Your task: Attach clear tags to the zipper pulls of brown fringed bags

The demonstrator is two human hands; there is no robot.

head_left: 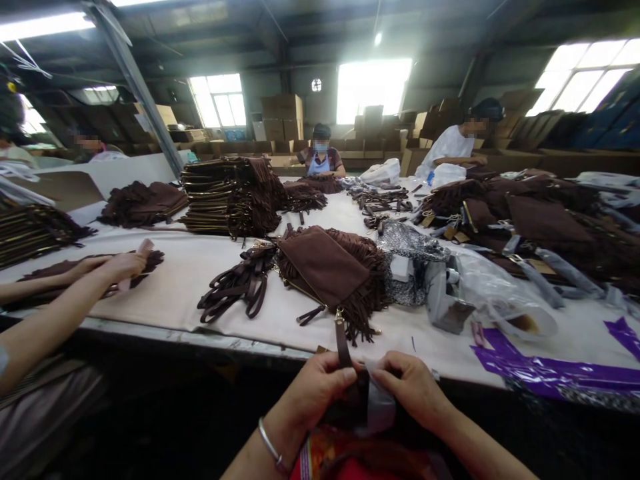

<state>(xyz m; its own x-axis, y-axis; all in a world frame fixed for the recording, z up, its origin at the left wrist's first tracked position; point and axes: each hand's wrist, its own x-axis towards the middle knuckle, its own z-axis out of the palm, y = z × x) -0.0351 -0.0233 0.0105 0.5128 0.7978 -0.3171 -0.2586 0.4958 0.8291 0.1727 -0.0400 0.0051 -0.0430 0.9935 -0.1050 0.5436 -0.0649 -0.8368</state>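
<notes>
At the table's front edge, my left hand (325, 383) pinches a dark brown strap (343, 341) between thumb and fingers. The strap runs up to a metal clasp at the corner of a brown fringed bag (325, 267), which lies on a pile of similar fringed pieces. Close beside it, my right hand (407, 387) grips a translucent plastic sleeve (380, 403) that hangs down below the fingers. The strap's lower part is dark and hard to make out behind my hands. Left of the bag lies a bundle of brown straps (237, 283).
A co-worker's hands (123, 267) hold a pink comb (145, 248) over fringe at left. Behind stands a tall stack of fringed bags (230, 197). A tape dispenser (447, 300), plastic bags (500, 287), purple plastic (545, 373) and a bag heap (545, 217) occupy the right.
</notes>
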